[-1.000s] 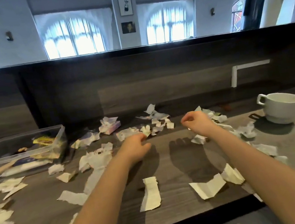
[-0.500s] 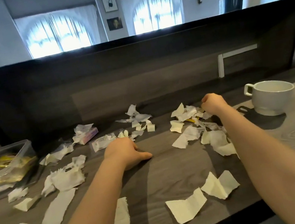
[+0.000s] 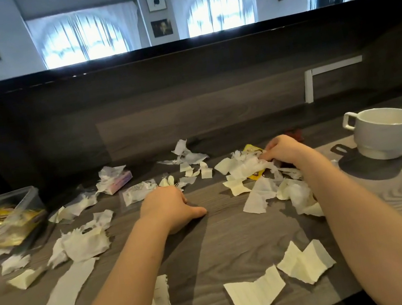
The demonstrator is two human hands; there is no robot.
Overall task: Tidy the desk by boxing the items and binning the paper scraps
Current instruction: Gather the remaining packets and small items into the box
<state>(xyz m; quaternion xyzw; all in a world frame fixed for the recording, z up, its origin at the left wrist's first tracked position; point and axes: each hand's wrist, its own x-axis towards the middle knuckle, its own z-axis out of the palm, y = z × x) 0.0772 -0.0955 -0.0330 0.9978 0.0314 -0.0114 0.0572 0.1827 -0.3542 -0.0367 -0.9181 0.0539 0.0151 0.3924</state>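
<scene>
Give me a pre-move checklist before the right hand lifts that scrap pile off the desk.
1. Right hand on the scrap pile: ok, fingers touch it.
2. Grip closed on the paper: cannot tell, fingertips hidden.
3. Pile is paper only: not ok, a yellow packet lies mixed in.
4. Left hand free: ok, it rests flat on the desk, holding nothing visible.
5. Cup clear of the pile: ok, it stands apart to the right.
6. Bin located: cannot tell, none in view.

Box (image 3: 6, 222) left, cup (image 3: 384, 132) right
</scene>
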